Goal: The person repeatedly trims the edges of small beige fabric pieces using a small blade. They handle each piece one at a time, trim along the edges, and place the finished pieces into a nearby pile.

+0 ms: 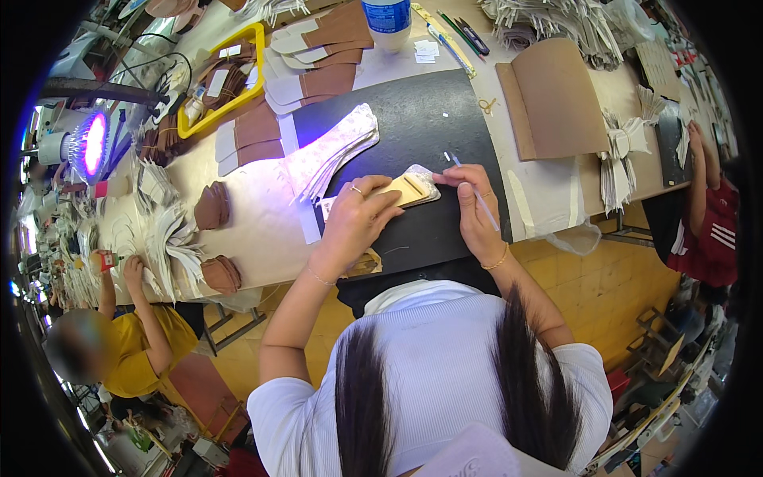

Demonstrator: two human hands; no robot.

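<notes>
My left hand [355, 215] presses a small pale yellow template [410, 189] with a slot in it onto a short stack of whitish cut pieces [427, 176]. Its fingers are closed over the template's left part. In my right hand [474, 222] is a slim white pen [485, 208], slanted with its upper end pointing away from me. The right fingertips are at the stack's right end. Under both hands lies a black mat [429, 111]. Beyond my left hand, a fanned pile of long white patterned pieces [340, 147] rests across the mat's left edge.
A lit lamp [90, 147] stands at the left. Farther back are a yellow basket [260, 60] of brown pieces, brown-and-white pieces [322, 48] and a blue-labelled bottle [387, 20]. A brown folder-like sheet [556, 103] lies right. People work at both sides.
</notes>
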